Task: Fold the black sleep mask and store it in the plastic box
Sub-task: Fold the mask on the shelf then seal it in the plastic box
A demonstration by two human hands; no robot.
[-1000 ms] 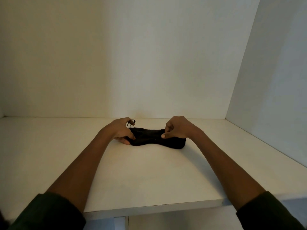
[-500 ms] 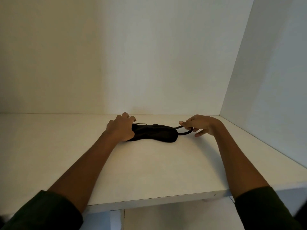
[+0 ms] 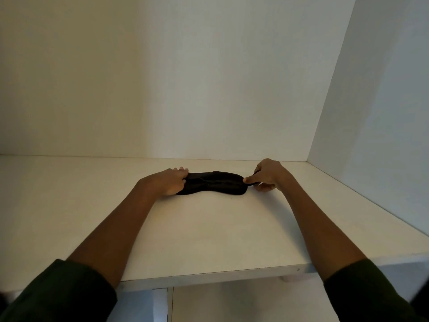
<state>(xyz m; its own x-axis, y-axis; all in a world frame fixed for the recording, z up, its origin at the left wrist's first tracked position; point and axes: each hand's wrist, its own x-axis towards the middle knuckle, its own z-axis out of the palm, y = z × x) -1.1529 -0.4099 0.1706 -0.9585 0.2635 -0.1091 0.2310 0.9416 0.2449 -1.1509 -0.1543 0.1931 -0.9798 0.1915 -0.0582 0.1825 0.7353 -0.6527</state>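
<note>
One mask (image 3: 214, 183) (black), two hands (image 3: 170, 183) (image 3: 267, 175), one table (image 3: 209, 233)

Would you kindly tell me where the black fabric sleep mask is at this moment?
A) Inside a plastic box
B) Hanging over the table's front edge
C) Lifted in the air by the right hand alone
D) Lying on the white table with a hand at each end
D: the black fabric sleep mask lies on the white table, with the left hand gripping its left end and the right hand pinching its right end.
</note>
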